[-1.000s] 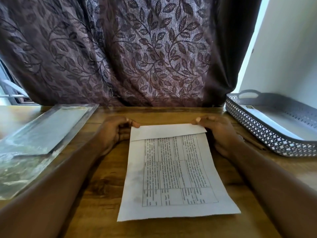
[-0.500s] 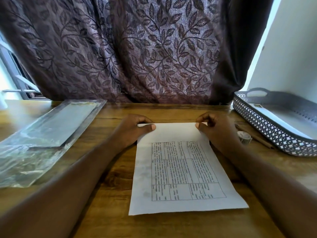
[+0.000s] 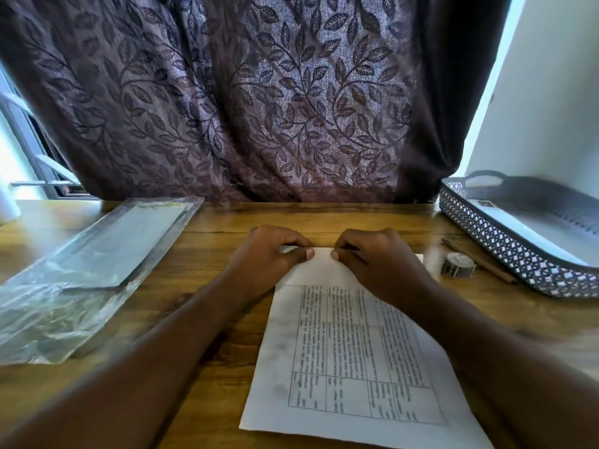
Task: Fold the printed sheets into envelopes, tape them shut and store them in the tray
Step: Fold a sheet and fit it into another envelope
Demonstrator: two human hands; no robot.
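Wooden table [image 3: 227, 218], far edge against a curtain [image 3: 259, 108]. Plastic sleeve [image 3: 97, 260] left, perforated tray [image 3: 505, 254] right, bare wood between. Printed sheet [image 3: 350, 351] lies centre; left hand [image 3: 269, 257] and right hand [image 3: 379, 257], thumbs nearly touching, pinch its folded far edge.

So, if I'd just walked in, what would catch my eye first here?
The left hand and right hand meet at mid-table, pinching the folded top edge of the printed sheet. Behind them hangs a big leaf-patterned curtain; a grey lattice tray sits at far right, a clear plastic bag at left.
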